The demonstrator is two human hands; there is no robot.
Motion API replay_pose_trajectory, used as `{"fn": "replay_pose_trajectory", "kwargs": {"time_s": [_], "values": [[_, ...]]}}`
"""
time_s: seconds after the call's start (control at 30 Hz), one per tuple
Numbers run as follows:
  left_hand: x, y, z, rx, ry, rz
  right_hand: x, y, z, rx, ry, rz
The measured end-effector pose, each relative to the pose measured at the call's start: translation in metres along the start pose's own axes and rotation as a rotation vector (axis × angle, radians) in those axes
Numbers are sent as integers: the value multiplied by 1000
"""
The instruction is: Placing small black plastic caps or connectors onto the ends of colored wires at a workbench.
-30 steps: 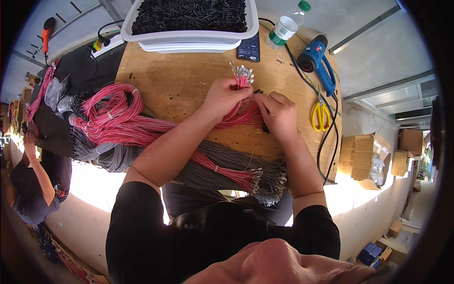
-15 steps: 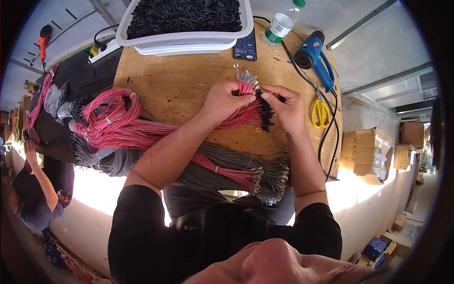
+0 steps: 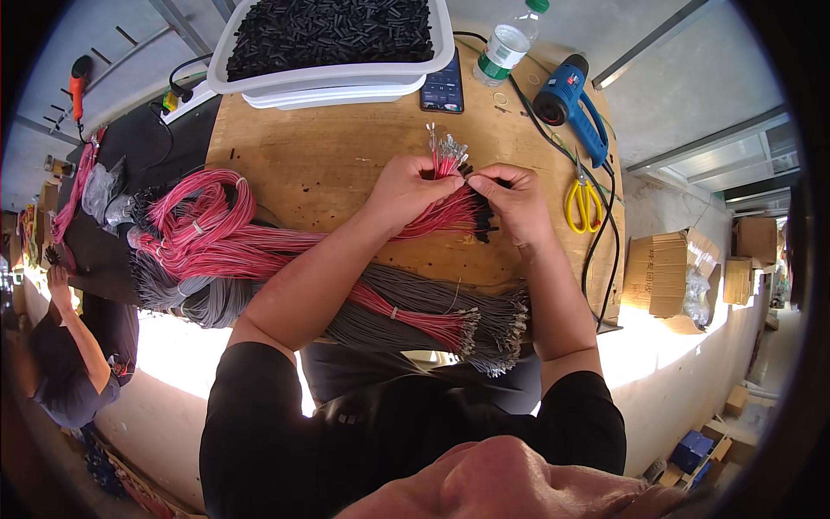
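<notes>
My left hand (image 3: pixel 409 192) is closed round a bundle of red wires (image 3: pixel 448 163) whose metal-tipped ends stick up past my fingers. Close against it, my right hand (image 3: pixel 515 201) pinches with thumb and forefinger near the wire ends; what sits in that pinch is too small to make out. Below and between the hands, more red wires (image 3: pixel 437 220) fan out to ends covered with black sleeves (image 3: pixel 482 218). Under my left forearm runs a thick grey wire bundle (image 3: pixel 389 327), with a tied red bundle (image 3: pixel 406 317) lying on top.
A white tub (image 3: pixel 337 76) of short black tubes stands at the back beside a phone (image 3: pixel 443 86). To the right are a bottle (image 3: pixel 506 52), a blue heat gun (image 3: pixel 571 104) and yellow-handled scissors (image 3: pixel 583 204). Coiled red wires (image 3: pixel 203 208) lie left; a co-worker (image 3: pixel 82 346) is beyond.
My right hand has shifted slightly left, bringing its pinched fingertips up against the left hand at the wires. The left hand keeps its hold on the bundle.
</notes>
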State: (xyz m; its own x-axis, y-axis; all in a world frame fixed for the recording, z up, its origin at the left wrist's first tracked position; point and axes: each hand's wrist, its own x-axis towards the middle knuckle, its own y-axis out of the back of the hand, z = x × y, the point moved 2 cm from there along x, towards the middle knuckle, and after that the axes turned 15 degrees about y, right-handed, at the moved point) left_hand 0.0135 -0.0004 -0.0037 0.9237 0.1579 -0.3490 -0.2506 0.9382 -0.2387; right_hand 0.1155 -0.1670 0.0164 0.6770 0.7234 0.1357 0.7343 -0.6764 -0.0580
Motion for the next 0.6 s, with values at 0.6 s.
{"fn": "replay_pose_trajectory", "kwargs": {"time_s": [0.6], "values": [[1,1,2,30,42,-8,17,39,25,779,-103,298]]}}
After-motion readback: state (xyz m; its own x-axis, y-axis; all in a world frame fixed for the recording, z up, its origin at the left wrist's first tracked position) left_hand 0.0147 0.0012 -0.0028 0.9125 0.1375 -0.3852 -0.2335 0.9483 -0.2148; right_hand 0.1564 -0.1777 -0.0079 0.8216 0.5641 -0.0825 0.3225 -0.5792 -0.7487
